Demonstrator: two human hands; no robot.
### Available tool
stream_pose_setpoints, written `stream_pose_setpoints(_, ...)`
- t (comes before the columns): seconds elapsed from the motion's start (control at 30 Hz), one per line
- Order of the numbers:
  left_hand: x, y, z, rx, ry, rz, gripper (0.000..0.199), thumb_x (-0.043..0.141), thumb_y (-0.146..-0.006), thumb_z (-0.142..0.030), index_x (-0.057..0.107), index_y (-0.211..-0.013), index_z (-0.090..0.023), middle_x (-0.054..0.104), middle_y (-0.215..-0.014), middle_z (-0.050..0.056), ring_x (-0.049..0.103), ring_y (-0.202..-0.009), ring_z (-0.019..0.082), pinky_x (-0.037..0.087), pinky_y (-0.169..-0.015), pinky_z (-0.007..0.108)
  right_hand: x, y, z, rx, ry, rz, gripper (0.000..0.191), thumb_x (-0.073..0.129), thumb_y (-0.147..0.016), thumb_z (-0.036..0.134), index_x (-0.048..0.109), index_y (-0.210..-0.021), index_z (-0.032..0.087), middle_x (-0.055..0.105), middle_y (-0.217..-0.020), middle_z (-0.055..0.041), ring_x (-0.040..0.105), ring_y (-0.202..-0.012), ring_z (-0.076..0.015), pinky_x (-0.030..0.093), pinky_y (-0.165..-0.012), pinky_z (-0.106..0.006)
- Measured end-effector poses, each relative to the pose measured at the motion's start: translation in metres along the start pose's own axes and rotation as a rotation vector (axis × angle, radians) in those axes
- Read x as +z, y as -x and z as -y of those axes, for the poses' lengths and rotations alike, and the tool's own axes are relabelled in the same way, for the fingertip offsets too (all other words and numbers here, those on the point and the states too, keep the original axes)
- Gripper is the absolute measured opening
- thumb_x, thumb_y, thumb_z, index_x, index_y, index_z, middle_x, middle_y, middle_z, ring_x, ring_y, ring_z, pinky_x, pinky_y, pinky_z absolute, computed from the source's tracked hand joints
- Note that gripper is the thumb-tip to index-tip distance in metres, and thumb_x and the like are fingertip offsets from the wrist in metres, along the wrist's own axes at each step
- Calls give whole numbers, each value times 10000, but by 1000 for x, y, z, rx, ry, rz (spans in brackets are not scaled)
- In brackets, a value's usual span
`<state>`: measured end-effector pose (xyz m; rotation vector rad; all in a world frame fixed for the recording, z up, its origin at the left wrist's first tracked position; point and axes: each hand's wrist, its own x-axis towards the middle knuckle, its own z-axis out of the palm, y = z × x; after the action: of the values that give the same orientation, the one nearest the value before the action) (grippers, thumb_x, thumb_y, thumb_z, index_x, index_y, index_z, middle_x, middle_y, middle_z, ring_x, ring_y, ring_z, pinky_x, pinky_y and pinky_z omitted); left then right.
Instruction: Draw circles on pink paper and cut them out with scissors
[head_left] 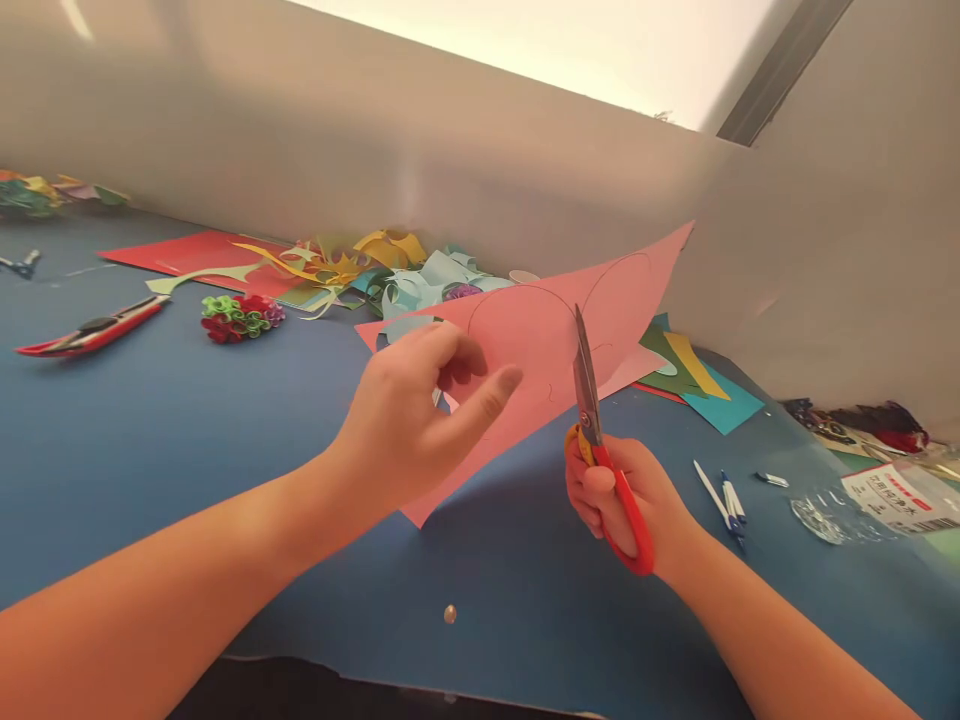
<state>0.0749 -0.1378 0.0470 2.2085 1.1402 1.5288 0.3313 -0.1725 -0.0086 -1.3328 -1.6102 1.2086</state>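
Note:
A pink paper sheet [525, 340] stands tilted above the table, with curved pencil outlines drawn on it. My left hand [420, 410] is in front of the sheet's left part; its thumb is stretched out, apart from the curled forefinger. No grip on the paper shows there, and the other fingers are mostly hidden. Scissors [587, 400] with red and yellow handles are in my right hand [615, 490], fingers around the handles. Their blades point up, almost closed, and overlap the sheet near the drawn curves; whether they touch it I cannot tell.
On the blue table [315, 580] lie a red utility knife [94, 328], a curled-paper flower cluster [241, 316] and a small bead [450, 614]. Coloured paper scraps [427, 280] lie along the back wall. Pens [720, 505] and a clear plastic bottle [862, 505] are at right.

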Motion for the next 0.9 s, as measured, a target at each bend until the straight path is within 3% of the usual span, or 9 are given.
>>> stream_pose_setpoints(0.07,1,-6,5,-197,42,34,381,731,-956,-547,567,-804,-239,634,-744,9,589,-636,156,460,-534,298,0,0,-2,15,-9,0,815,646,-675,1040,430,-743,257,340,-552,86,342,-469,-112,360,-413,-271)
stream_pose_setpoints(0.13,-2,-11,10,-346,182,152,495,748,-925,-646,509,-761,-244,530,-660,-28,500,-547,125,414,-477,278,0,1,-2,19,-11,0,820,646,-666,1044,436,-742,256,342,-550,86,329,-471,-109,354,-412,-271)
stream_pose_setpoints(0.23,-8,-13,12,-456,380,312,560,707,-944,-693,499,-703,-233,463,-609,-41,423,-504,106,386,-450,265,1,2,-2,-2,2,22,810,650,-689,1030,423,-718,254,342,-560,82,316,-478,-106,337,-415,-272)
stream_pose_setpoints(0.37,-10,-9,5,-330,443,241,442,666,-1022,-546,659,-724,-219,587,-670,-10,509,-579,130,454,-507,278,-1,2,-3,-38,-6,76,815,624,-699,1036,409,-729,251,318,-640,78,321,-505,-105,285,-439,-272)
stream_pose_setpoints(0.47,-9,-7,4,-206,421,101,371,667,-1033,-423,672,-722,-221,597,-671,-10,533,-620,142,475,-555,294,-2,4,-4,-54,-17,116,815,599,-717,1039,400,-749,249,294,-668,79,266,-541,-102,233,-474,-281)
stream_pose_setpoints(0.57,-8,-6,4,-142,424,33,345,668,-1027,-409,638,-736,-226,598,-689,-9,537,-637,146,453,-557,297,-2,6,-5,-84,-9,130,797,603,-754,1018,401,-754,247,312,-671,74,243,-567,-108,207,-494,-293)
stream_pose_setpoints(0.73,-9,-2,4,-159,323,115,578,637,-1017,-394,333,-563,-208,238,-568,-46,239,-533,103,184,-451,279,1,11,-3,-125,27,136,798,577,-765,1024,409,-747,245,327,-678,63,243,-594,-121,199,-509,-298)
stream_pose_setpoints(0.9,-11,1,0,-175,290,176,559,583,-1030,-365,293,-580,-204,194,-601,-39,191,-564,107,157,-452,282,3,14,9,-127,101,152,760,568,-824,988,397,-739,252,296,-679,61,236,-613,-134,200,-521,-299)
